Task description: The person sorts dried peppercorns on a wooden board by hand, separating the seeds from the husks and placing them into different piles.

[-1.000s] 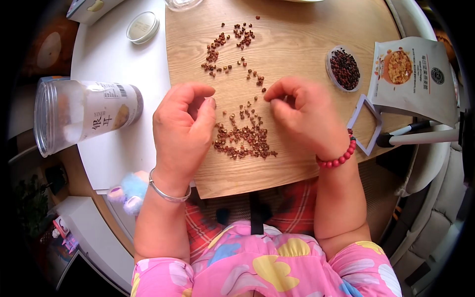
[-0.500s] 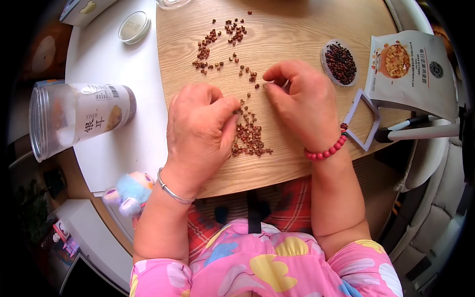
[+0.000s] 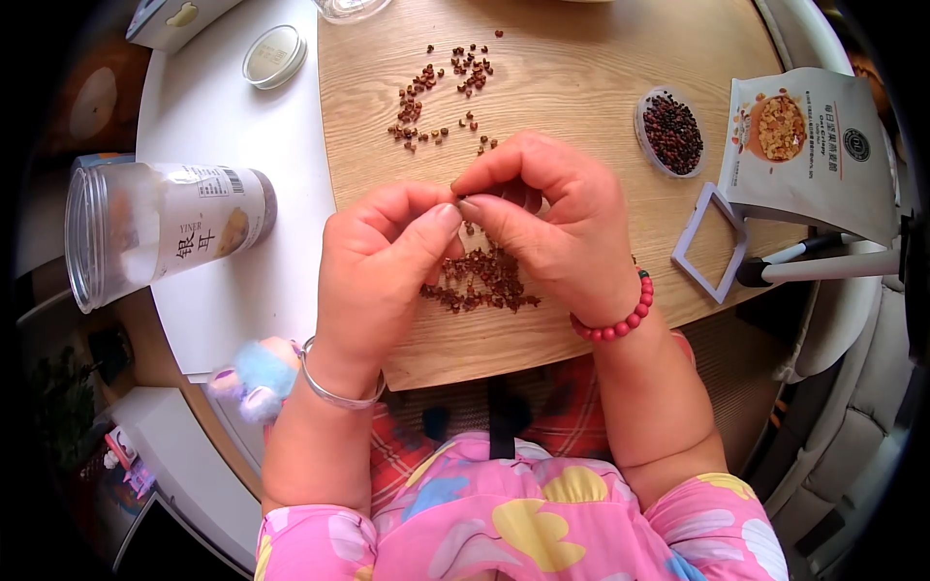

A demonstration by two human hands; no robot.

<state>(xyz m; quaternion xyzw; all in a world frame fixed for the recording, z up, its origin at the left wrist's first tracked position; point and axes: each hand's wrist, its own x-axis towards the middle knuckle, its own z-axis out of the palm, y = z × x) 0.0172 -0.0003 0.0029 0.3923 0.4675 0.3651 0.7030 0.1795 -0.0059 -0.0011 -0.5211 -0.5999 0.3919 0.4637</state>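
My left hand [image 3: 373, 257], with a silver bangle at the wrist, is closed in a pinch above the table. Its fingertips meet those of my right hand [image 3: 552, 218], also pinched, with a red bead bracelet below it. A tiny brown Sichuan peppercorn, mostly covered by the fingers, is between the two pinches. Right below the hands lies a pile of reddish-brown peppercorn husks [image 3: 489, 281], partly hidden by them. Farther back, whole peppercorns [image 3: 412, 102] are scattered in loose clusters. A small clear round dish [image 3: 641, 126] of dark peppercorns stands to the right.
On the left, a white surface holds a clear plastic jar [image 3: 116, 232] lying on its side and a round lid [image 3: 274, 56]. A fluffy toy [image 3: 262, 373] is by its edge. At the right are a grey food pouch [image 3: 814, 194] and a pale lilac frame [image 3: 678, 242].
My hands were apart, the right one by the scattered peppercorns and the left by the pile. Now my right hand has moved left and both sets of fingertips touch. The view has shifted slightly.
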